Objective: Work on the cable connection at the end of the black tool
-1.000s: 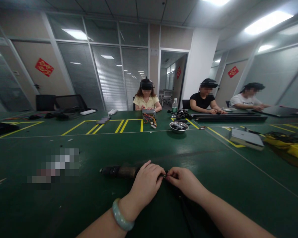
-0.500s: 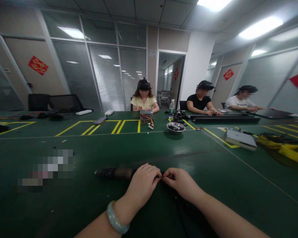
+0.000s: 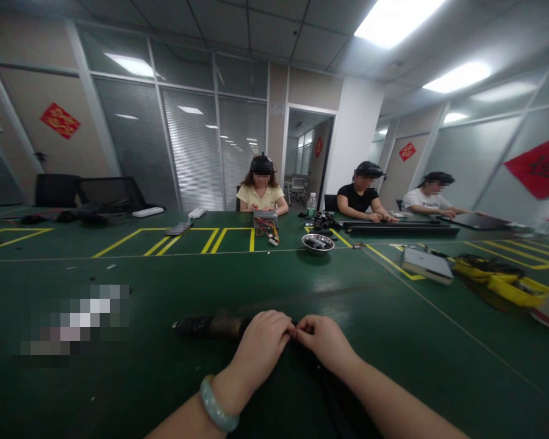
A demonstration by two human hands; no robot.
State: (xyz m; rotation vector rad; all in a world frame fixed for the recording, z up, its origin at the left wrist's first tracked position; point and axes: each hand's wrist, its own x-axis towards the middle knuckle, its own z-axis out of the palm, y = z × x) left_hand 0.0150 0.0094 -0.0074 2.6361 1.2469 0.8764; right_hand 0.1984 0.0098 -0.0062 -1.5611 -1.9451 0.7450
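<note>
On the green table lies a long dark object (image 3: pixel 196 325) with a brownish middle section; its exact kind is unclear. My left hand (image 3: pixel 266 335) covers its right end, fingers bent and fingertips pressed together. Close against it, my right hand (image 3: pixel 322 338) pinches with thumb and forefinger. The fingertips of both hands meet, and whatever is between them is too small and hidden to name. A dark strap or cord (image 3: pixel 322 384) runs from beneath my hands toward the table's near edge. A pale green bangle (image 3: pixel 215 405) circles my left wrist.
A metal bowl (image 3: pixel 318 245) of dark parts stands beyond my hands, near a water bottle (image 3: pixel 310 210). A silver box (image 3: pixel 426 265) and yellow trays (image 3: pixel 519 289) are at the right. Three people sit across the table, one behind a grey box with coloured wires (image 3: pixel 266 225).
The view has turned slightly right and up, bringing a whitish round object in at the right edge. My hands stay together at the dark object, fingertips now closer.
</note>
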